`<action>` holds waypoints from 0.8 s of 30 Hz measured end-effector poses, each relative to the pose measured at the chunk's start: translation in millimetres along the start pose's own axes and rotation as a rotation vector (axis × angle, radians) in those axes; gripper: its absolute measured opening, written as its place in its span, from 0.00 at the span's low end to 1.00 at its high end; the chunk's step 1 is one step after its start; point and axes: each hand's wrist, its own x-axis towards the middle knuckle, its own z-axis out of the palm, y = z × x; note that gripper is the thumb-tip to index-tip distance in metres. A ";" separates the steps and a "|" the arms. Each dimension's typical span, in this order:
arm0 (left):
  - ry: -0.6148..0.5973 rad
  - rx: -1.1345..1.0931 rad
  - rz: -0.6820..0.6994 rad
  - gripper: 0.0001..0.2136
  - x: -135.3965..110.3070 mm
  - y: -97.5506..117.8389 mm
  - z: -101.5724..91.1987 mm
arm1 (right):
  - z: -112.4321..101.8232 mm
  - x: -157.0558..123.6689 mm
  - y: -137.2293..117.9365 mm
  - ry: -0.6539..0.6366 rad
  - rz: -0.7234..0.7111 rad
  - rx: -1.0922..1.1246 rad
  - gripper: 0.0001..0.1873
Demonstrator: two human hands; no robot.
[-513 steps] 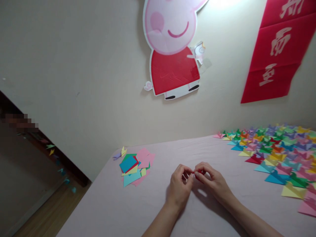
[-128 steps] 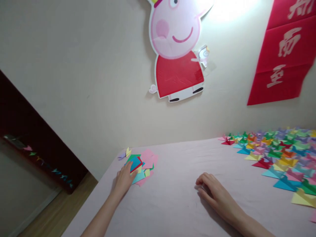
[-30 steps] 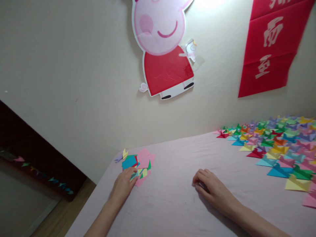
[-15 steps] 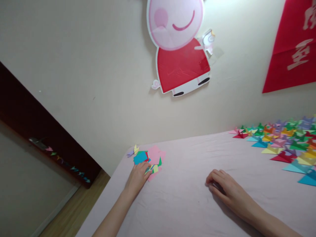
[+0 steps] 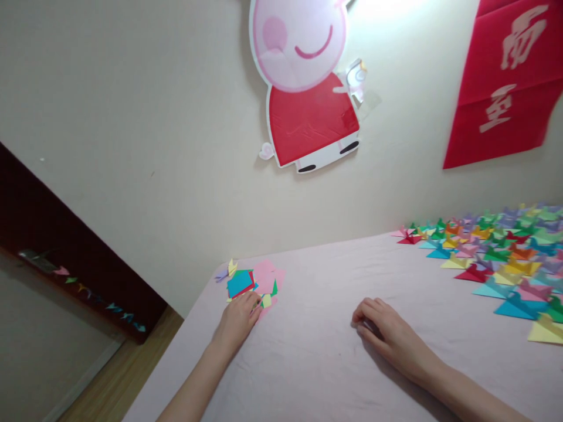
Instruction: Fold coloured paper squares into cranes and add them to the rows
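Observation:
My left hand (image 5: 238,317) rests at the near edge of a loose pile of coloured paper sheets (image 5: 266,275) on the bed's far left. Its fingers bend down over the paper, and a gap shows between thumb and forefinger. No sheet is lifted. A blue sheet (image 5: 240,283) lies on top, just beyond the knuckles. To the right, my right hand (image 5: 389,334) lies on the pink bedsheet (image 5: 308,357). Those fingers are curled in, with the thumb close to the fingertips and nothing visible in them.
Rows of folded paper cranes (image 5: 497,255) stand along the right side. Two small folded pieces, one yellow (image 5: 232,268) and one purple (image 5: 221,275), sit at the left corner. A pig cutout (image 5: 312,123) and a red banner (image 5: 497,111) hang on the wall behind.
The view has turned slightly right, so the scene sits further left. My left hand has drawn back a little, uncovering more of the blue sheet. My right hand stays put on the bedsheet.

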 end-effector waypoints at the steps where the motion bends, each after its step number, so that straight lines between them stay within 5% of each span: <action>1: 0.002 0.003 -0.004 0.06 0.1 0.9 -0.4 | -0.5 0.0 -0.7 -0.002 0.002 -0.003 0.07; 24: 0.103 0.025 -0.026 0.09 -4.4 -3.6 6.8 | -0.7 -0.1 1.8 -0.025 -0.006 -0.009 0.07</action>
